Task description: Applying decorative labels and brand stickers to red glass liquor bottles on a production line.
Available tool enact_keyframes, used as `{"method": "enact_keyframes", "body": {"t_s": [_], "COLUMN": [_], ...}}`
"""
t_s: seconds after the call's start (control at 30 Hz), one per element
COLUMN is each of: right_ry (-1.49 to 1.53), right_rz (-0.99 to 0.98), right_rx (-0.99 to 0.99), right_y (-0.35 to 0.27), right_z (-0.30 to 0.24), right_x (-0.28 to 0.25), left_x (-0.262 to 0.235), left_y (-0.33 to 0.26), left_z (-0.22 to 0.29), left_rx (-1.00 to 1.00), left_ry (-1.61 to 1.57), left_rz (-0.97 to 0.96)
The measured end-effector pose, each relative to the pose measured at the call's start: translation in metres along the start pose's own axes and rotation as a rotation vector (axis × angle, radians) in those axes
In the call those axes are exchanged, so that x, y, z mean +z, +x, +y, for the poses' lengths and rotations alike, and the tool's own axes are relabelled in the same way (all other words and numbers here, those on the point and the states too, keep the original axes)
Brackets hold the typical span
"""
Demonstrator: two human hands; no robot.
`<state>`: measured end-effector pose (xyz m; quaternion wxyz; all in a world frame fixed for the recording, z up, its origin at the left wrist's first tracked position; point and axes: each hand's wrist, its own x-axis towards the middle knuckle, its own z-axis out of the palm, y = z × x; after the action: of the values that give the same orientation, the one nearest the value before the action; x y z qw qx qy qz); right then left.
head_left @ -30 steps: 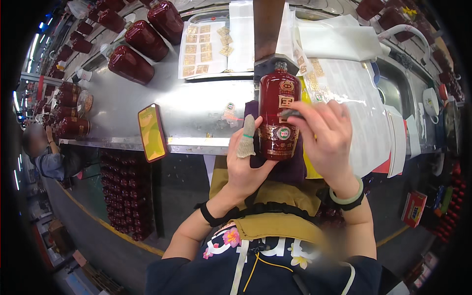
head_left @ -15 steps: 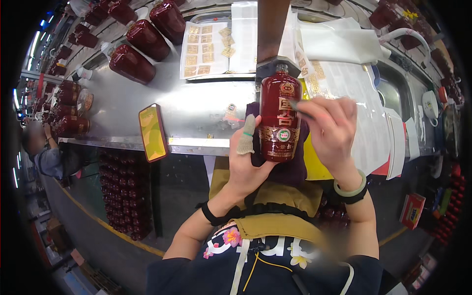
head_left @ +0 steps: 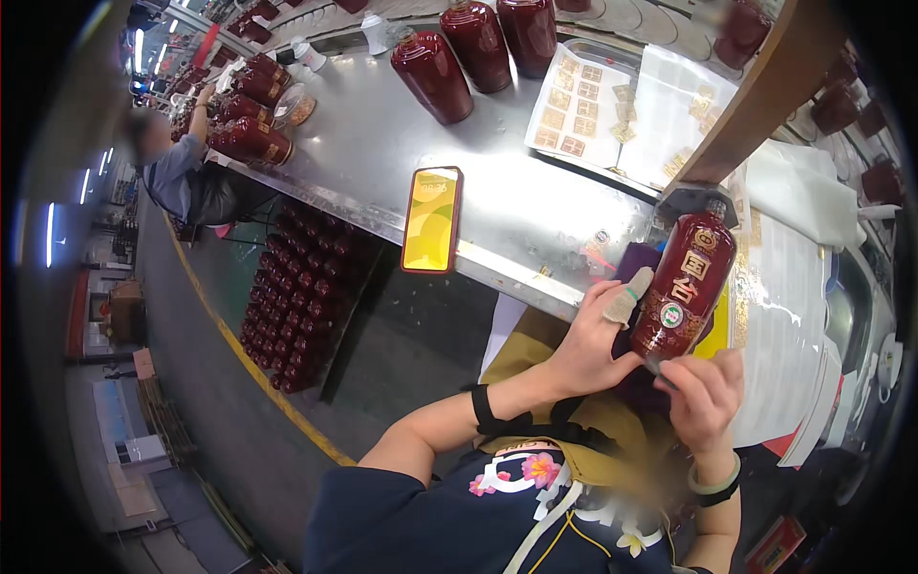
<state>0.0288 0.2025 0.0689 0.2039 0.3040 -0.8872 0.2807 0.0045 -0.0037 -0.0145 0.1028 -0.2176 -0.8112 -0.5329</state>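
Note:
A dark red bottle with gold lettering, a gold band and a round green-and-white emblem lies tilted in front of me. Its neck end is by a dark bracket at the foot of a brown post. My left hand, with a cloth finger cot on one finger, grips the bottle's lower left side. At the bottle's base, my right hand pinches a small dark, thin object, too blurred to name. Purple cloth shows beside and under the bottle.
Sheets with gold stickers lie on the metal bench. A phone rests at its edge. Several red bottles stand behind. Stacked bottles sit below. Another person works at far left. Plastic sheets lie right.
The view has swung left, so the bench and bottle appear farther right. My right hand has gone from the bottle's upper lettering down to its base. My left hand keeps its grip.

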Motion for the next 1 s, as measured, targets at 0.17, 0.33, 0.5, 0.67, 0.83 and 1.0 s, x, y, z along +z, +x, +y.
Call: {"method": "enact_keyframes", "body": {"t_s": [0.17,0.33,0.5,0.67,0.83,1.0], "right_ry": [0.014,-0.008,-0.051,-0.065,0.044,-0.068], "right_rz": [0.252,0.026,0.275,0.089,0.184,0.171], "right_rx": [0.428,-0.037,0.312,0.06,0.319,0.151], "right_y": [0.016,0.007,0.019,0.008,0.015,0.006], "right_z": [0.032,0.007,0.03,0.012,0.017,0.019], "right_x": [0.007,0.005,0.005,0.007,0.006,0.009], "left_x": [-0.003,0.0,-0.005,-0.001,0.001,0.008], "left_y": [0.004,0.002,0.003,0.009,0.018,0.02], "left_z": [0.001,-0.006,0.0,0.004,0.018,0.021], "left_rx": [-0.036,0.004,-0.05,-0.089,-0.026,0.06], "left_ry": [-0.067,-0.04,-0.068,-0.124,-0.014,0.002], "left_rz": [0.006,-0.002,-0.029,-0.024,0.077,0.084]}}
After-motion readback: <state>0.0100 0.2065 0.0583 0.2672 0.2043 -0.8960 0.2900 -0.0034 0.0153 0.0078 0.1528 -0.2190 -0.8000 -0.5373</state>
